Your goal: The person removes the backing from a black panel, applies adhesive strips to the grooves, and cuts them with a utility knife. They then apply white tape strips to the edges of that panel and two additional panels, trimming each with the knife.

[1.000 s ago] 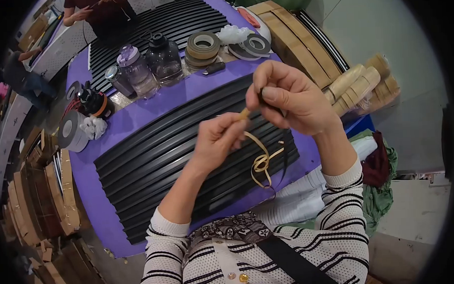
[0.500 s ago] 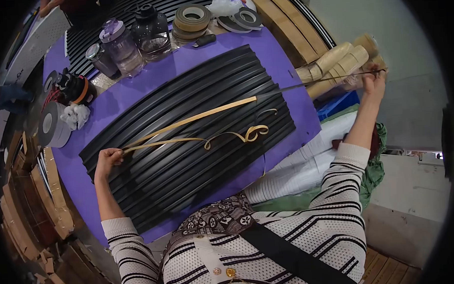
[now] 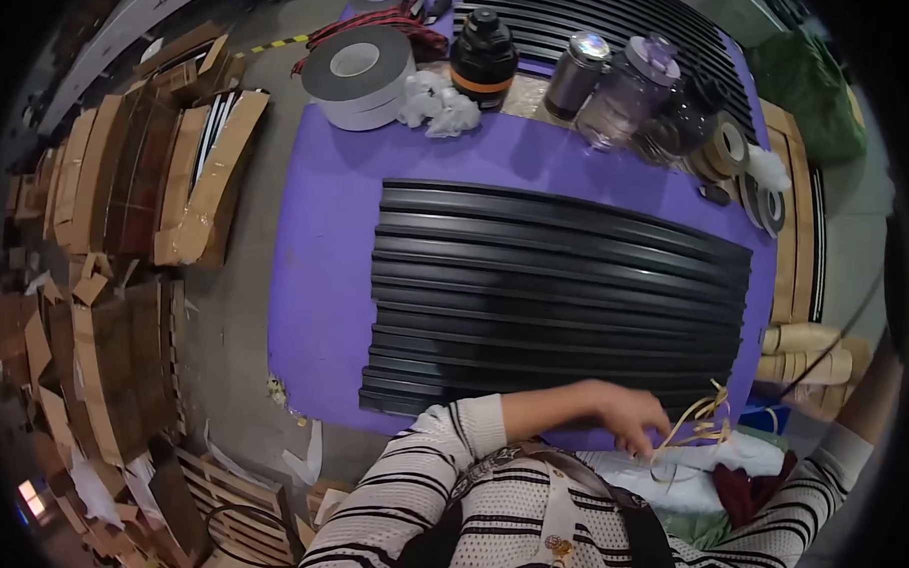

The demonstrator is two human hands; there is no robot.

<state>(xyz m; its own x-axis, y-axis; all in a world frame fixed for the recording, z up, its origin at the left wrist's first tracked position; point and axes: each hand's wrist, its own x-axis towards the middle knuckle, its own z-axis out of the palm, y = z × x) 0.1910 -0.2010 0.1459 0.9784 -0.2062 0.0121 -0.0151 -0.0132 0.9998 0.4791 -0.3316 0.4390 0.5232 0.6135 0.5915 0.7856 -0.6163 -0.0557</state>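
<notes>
My left hand [image 3: 634, 418] is over the front right edge of the purple table [image 3: 318, 259], slightly blurred, with its fingers apart. Just beside its fingertips a curled yellow strip [image 3: 701, 416] hangs in loops; I see no firm grip on it. My right forearm [image 3: 872, 405] reaches into the dark right border, where the hand is lost from sight. A thin dark strip [image 3: 842, 336] slants down from that side. Black ribbed lengths [image 3: 545, 291] lie side by side across the table in front of me.
Along the far side stand a tape roll [image 3: 357, 77], crumpled plastic [image 3: 438, 104], an orange-banded black bottle [image 3: 484, 63], a clear purple-lidded bottle [image 3: 628, 93] and more tape rolls [image 3: 725, 146]. Cardboard [image 3: 126, 336] is stacked at left. Tan rolls [image 3: 802, 352] lie off the right edge.
My view has swung left. My left hand has crossed from the panel's left end to the front right edge, and the yellow strip has left the panel. My right hand has gone out of sight.
</notes>
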